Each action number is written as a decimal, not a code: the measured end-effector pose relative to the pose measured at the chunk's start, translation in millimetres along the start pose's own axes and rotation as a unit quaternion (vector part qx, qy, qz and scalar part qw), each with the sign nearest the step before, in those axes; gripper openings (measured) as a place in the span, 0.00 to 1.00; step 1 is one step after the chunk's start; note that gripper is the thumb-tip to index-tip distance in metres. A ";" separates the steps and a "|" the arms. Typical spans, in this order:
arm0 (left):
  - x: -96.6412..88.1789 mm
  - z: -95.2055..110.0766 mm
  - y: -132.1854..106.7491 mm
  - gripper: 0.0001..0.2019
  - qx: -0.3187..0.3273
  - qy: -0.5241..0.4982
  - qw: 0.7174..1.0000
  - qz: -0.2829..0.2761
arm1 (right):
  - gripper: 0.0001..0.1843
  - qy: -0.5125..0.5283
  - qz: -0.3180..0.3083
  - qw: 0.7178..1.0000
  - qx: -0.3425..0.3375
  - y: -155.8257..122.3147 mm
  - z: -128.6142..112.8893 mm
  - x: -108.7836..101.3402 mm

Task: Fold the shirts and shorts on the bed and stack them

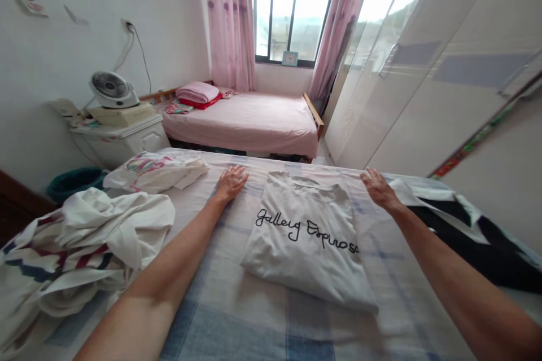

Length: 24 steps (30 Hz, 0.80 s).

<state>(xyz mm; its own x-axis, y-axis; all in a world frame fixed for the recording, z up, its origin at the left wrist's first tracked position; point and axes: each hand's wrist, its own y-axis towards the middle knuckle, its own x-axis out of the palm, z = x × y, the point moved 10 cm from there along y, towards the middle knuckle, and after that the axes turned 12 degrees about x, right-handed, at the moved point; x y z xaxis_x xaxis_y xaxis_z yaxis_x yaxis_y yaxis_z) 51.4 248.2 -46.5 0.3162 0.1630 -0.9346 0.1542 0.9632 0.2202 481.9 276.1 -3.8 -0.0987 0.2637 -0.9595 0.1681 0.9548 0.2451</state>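
A folded white T-shirt [302, 268] with black script lettering lies flat on the bed with the blue-and-white checked sheet [245, 327], its collar toward the far side. My left hand [232, 182] rests palm down on the sheet beyond the shirt's left side, fingers stretched out and holding nothing. On the other side, my right hand [378, 187] is over the sheet to the right of the collar, its fingers extended and apart from the shirt. Neither hand touches the shirt. Close to my right wrist lies a black and white garment [461, 231].
Crumpled white clothes [114, 225] and a white printed garment [156, 171] lie at the left. Beyond stands a pink-covered bed [262, 118]. A fan [112, 89] sits on a cabinet [144, 135] near a teal bin [76, 181]. A wardrobe [406, 90] lines the right.
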 end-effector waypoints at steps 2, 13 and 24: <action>-10.2 27.1 -8.2 0.23 0.021 -0.019 1.000 0.009 | 0.33 0.066 -0.009 0.998 -0.021 -31.2 -22.0 -18.0; 17.7 151.2 -143.0 0.32 0.215 -0.113 0.966 -0.088 | 0.28 0.122 -0.111 0.977 -0.136 -162.7 -86.3 26.0; -13.1 193.0 -183.6 0.31 0.398 -0.043 0.909 -0.120 | 0.19 0.341 -0.080 0.937 0.000 -178.3 -31.6 -43.8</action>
<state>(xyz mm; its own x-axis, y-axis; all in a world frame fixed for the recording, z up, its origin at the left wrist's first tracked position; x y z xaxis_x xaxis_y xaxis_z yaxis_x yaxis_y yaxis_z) 199.6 28.0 -20.7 0.2514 -0.0811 -0.9645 0.8454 0.5036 0.1780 425.2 98.7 -1.0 -0.7262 0.1441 -0.6722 0.0984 0.9895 0.1058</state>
